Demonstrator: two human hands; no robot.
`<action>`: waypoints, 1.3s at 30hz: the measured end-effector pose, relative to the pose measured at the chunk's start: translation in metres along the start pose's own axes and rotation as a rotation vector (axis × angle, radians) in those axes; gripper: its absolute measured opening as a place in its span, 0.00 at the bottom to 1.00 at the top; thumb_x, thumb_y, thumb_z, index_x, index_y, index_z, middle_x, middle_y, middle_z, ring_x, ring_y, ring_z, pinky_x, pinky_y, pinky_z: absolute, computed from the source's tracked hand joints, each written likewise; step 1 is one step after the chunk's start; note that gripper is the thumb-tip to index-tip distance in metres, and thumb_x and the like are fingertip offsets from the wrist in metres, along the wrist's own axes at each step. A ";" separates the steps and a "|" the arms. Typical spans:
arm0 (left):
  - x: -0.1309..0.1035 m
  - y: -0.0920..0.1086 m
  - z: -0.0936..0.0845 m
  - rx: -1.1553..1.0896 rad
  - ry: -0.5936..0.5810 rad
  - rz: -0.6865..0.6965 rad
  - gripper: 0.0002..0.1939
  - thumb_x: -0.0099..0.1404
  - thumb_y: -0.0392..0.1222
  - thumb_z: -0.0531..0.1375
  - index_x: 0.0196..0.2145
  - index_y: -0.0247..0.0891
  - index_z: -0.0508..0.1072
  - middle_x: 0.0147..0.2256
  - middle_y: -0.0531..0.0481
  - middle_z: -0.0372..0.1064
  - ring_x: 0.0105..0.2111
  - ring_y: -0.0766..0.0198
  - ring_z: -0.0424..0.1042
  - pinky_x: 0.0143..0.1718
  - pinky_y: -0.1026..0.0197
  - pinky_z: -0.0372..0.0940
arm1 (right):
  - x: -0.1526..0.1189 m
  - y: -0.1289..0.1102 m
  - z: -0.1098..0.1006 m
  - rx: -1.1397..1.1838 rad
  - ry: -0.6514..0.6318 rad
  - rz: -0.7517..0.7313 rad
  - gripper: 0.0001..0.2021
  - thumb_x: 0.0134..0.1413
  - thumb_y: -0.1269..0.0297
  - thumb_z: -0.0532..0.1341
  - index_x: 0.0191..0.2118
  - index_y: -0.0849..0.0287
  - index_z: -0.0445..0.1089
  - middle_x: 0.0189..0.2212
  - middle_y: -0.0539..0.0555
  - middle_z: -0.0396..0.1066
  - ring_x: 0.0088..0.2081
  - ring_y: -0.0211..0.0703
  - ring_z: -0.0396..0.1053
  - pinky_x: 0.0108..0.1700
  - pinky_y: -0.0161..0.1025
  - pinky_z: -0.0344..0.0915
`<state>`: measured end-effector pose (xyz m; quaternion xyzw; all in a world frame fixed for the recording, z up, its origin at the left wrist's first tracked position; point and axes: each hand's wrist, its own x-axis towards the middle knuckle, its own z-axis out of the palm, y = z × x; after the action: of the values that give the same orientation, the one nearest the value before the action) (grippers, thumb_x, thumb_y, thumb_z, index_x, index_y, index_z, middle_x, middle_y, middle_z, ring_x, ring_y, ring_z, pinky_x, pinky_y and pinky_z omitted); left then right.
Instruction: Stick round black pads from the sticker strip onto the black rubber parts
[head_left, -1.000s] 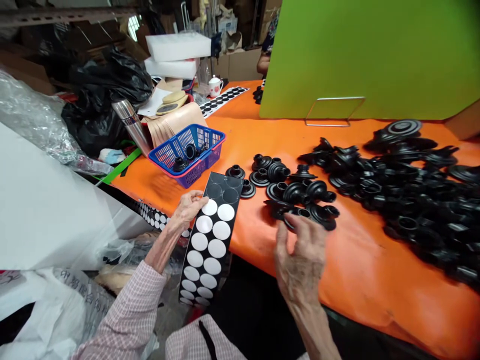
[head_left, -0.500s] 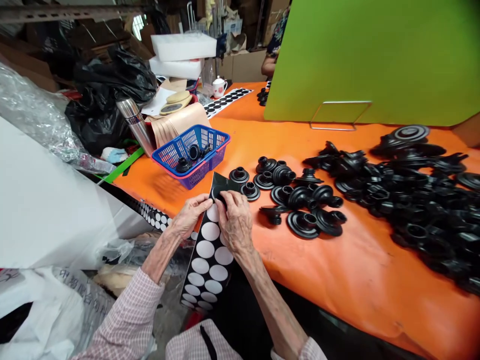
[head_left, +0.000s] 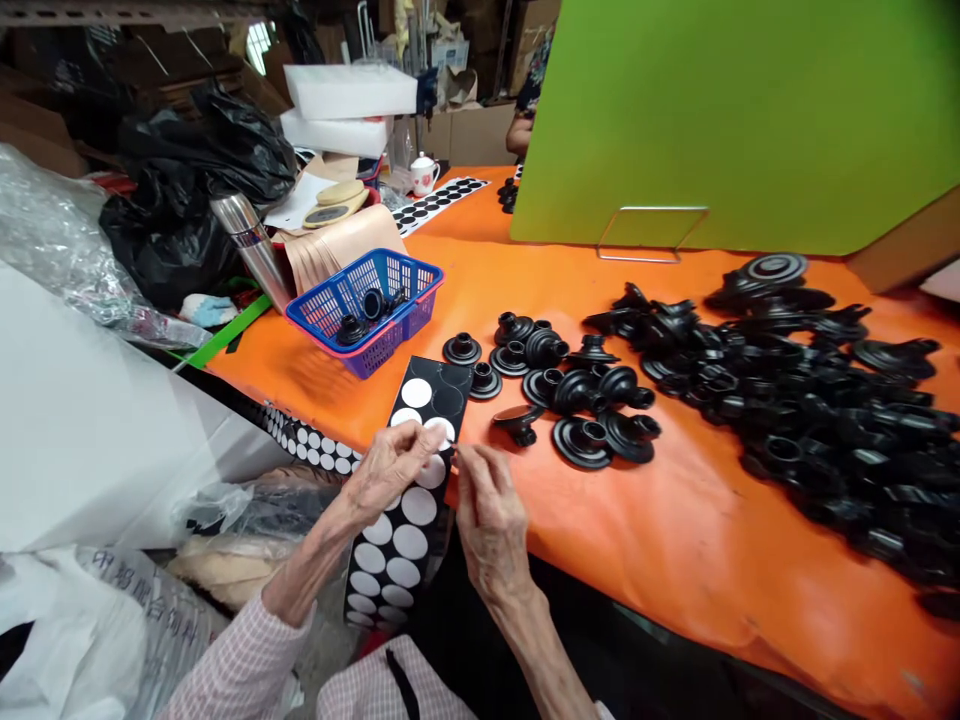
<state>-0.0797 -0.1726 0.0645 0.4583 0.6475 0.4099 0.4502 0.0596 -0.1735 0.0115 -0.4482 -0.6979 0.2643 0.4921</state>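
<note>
A black strip of round white stickers (head_left: 420, 506) lies over the table's front edge, its top end on the orange cover and its lower end hanging down. My left hand (head_left: 394, 468) is closed on the strip from the left, the thumb beside a white circle near the right border. At the strip's right edge my right hand (head_left: 491, 510) has its thumb and fingers pinched together. Anything between those fingertips is too small to make out. Black round flanged parts with short necks (head_left: 583, 442) lie just to the right of the strip.
A blue and pink basket (head_left: 364, 310) holds several black parts. A big heap of black parts (head_left: 810, 420) covers the table's right side. Behind it stands a green board (head_left: 705, 120). A steel flask (head_left: 251, 245) leans at left. Part of another person's arm (head_left: 519, 133) shows beyond.
Both hands have come down along the strip, away from its top end. That end now lies flat and uncovered. My right hand has moved to the strip's right edge. The view has shifted slightly.
</note>
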 end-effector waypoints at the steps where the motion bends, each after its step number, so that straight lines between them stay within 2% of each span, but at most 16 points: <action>1: -0.003 0.003 0.004 -0.111 -0.082 -0.057 0.18 0.60 0.54 0.59 0.23 0.37 0.64 0.21 0.56 0.58 0.22 0.70 0.56 0.26 0.64 0.54 | -0.002 -0.003 -0.001 0.053 -0.022 0.017 0.13 0.63 0.64 0.52 0.46 0.54 0.71 0.43 0.59 0.71 0.40 0.45 0.73 0.40 0.43 0.72; 4: -0.006 0.011 0.012 -0.257 -0.132 -0.132 0.15 0.56 0.50 0.61 0.24 0.37 0.64 0.21 0.56 0.61 0.22 0.71 0.58 0.25 0.66 0.54 | 0.002 -0.011 -0.008 0.233 0.025 0.230 0.12 0.60 0.59 0.56 0.46 0.57 0.69 0.44 0.59 0.71 0.41 0.45 0.72 0.42 0.44 0.72; 7: 0.002 0.021 0.020 -0.020 -0.148 -0.028 0.15 0.60 0.51 0.58 0.23 0.37 0.66 0.24 0.53 0.63 0.22 0.69 0.61 0.26 0.64 0.56 | 0.012 -0.012 -0.020 0.385 0.108 0.491 0.13 0.56 0.52 0.59 0.34 0.57 0.67 0.27 0.50 0.69 0.28 0.39 0.68 0.33 0.39 0.69; 9: 0.018 0.028 0.026 0.245 0.004 0.141 0.14 0.63 0.50 0.55 0.27 0.37 0.70 0.29 0.49 0.68 0.26 0.65 0.64 0.31 0.61 0.60 | 0.018 -0.012 -0.028 0.434 0.174 0.548 0.15 0.54 0.50 0.60 0.30 0.57 0.65 0.22 0.47 0.65 0.25 0.37 0.65 0.30 0.36 0.66; 11: 0.042 0.034 0.032 0.484 0.199 0.332 0.11 0.64 0.45 0.55 0.38 0.38 0.73 0.39 0.45 0.70 0.37 0.58 0.67 0.43 0.55 0.61 | 0.019 -0.011 -0.038 0.448 0.231 0.559 0.15 0.52 0.49 0.61 0.30 0.57 0.65 0.22 0.47 0.64 0.26 0.37 0.65 0.31 0.36 0.65; 12: 0.056 0.036 0.035 0.577 0.224 0.407 0.12 0.63 0.42 0.56 0.43 0.38 0.73 0.44 0.42 0.70 0.44 0.53 0.66 0.49 0.51 0.58 | 0.018 -0.010 -0.043 0.454 0.234 0.565 0.15 0.52 0.49 0.61 0.30 0.57 0.65 0.22 0.46 0.64 0.26 0.37 0.65 0.31 0.36 0.64; 14: 0.085 0.038 0.041 0.683 0.122 0.474 0.16 0.57 0.36 0.60 0.45 0.37 0.72 0.47 0.40 0.69 0.51 0.46 0.61 0.56 0.43 0.50 | 0.012 -0.009 -0.055 0.457 0.204 0.586 0.16 0.51 0.49 0.63 0.30 0.57 0.65 0.22 0.46 0.63 0.26 0.37 0.64 0.31 0.36 0.64; 16: 0.111 0.039 0.044 0.684 0.010 0.475 0.13 0.55 0.33 0.62 0.40 0.36 0.73 0.43 0.40 0.71 0.50 0.44 0.62 0.56 0.40 0.48 | 0.003 -0.005 -0.067 0.422 0.176 0.608 0.15 0.49 0.49 0.64 0.30 0.57 0.67 0.24 0.47 0.65 0.28 0.38 0.65 0.33 0.36 0.65; 19: 0.134 0.047 0.043 0.632 -0.009 0.469 0.07 0.58 0.35 0.60 0.37 0.35 0.72 0.37 0.43 0.71 0.43 0.51 0.67 0.53 0.44 0.56 | -0.012 0.001 -0.080 0.373 0.153 0.638 0.16 0.49 0.48 0.64 0.31 0.56 0.68 0.26 0.48 0.66 0.30 0.39 0.66 0.34 0.37 0.66; 21: 0.136 0.058 0.039 0.442 -0.020 0.415 0.07 0.61 0.38 0.58 0.38 0.35 0.70 0.33 0.46 0.70 0.37 0.58 0.69 0.47 0.50 0.62 | -0.018 0.005 -0.085 0.380 0.137 0.645 0.16 0.49 0.48 0.64 0.31 0.56 0.69 0.26 0.49 0.67 0.29 0.39 0.66 0.34 0.38 0.66; 25: 0.105 0.078 0.026 -0.362 -0.212 0.149 0.09 0.63 0.40 0.57 0.42 0.39 0.66 0.32 0.51 0.69 0.31 0.65 0.70 0.37 0.58 0.67 | -0.022 0.008 -0.090 0.347 0.094 0.609 0.14 0.50 0.49 0.64 0.34 0.56 0.71 0.28 0.50 0.69 0.30 0.39 0.68 0.34 0.38 0.68; 28: 0.064 0.072 0.023 -0.683 -0.295 -0.116 0.09 0.66 0.43 0.55 0.41 0.37 0.68 0.34 0.47 0.71 0.29 0.65 0.71 0.30 0.64 0.66 | -0.022 0.004 -0.095 0.301 0.029 0.545 0.12 0.53 0.52 0.63 0.36 0.55 0.71 0.32 0.51 0.71 0.33 0.40 0.69 0.36 0.37 0.68; 32: 0.014 0.042 0.027 -0.806 -0.279 -0.343 0.13 0.67 0.45 0.55 0.39 0.31 0.71 0.36 0.41 0.72 0.31 0.61 0.73 0.28 0.64 0.66 | -0.019 -0.008 -0.099 0.372 0.034 0.476 0.18 0.54 0.57 0.64 0.50 0.49 0.64 0.26 0.45 0.67 0.29 0.37 0.66 0.34 0.35 0.65; 34: -0.004 0.027 0.030 -0.774 -0.248 -0.321 0.10 0.66 0.41 0.57 0.38 0.31 0.72 0.36 0.41 0.73 0.32 0.62 0.73 0.29 0.63 0.67 | -0.018 -0.013 -0.099 0.435 0.039 0.519 0.14 0.53 0.56 0.65 0.45 0.51 0.65 0.25 0.45 0.66 0.28 0.36 0.65 0.32 0.34 0.64; 37: -0.021 0.015 0.034 -0.688 -0.300 -0.241 0.09 0.64 0.39 0.59 0.40 0.32 0.73 0.38 0.43 0.73 0.32 0.65 0.71 0.30 0.63 0.68 | -0.015 -0.017 -0.098 0.529 -0.017 0.651 0.12 0.53 0.53 0.65 0.31 0.56 0.67 0.25 0.47 0.64 0.29 0.35 0.63 0.33 0.33 0.61; 39: -0.027 0.011 0.037 -0.652 -0.338 -0.213 0.10 0.63 0.38 0.61 0.42 0.34 0.74 0.39 0.45 0.73 0.32 0.67 0.70 0.31 0.63 0.69 | -0.015 -0.016 -0.095 0.600 -0.023 0.707 0.13 0.52 0.52 0.65 0.30 0.56 0.68 0.25 0.46 0.63 0.30 0.34 0.61 0.35 0.33 0.60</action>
<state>-0.0370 -0.1920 0.0710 0.2823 0.4437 0.4638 0.7130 0.1436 -0.2008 0.0533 -0.4935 -0.4002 0.6114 0.4718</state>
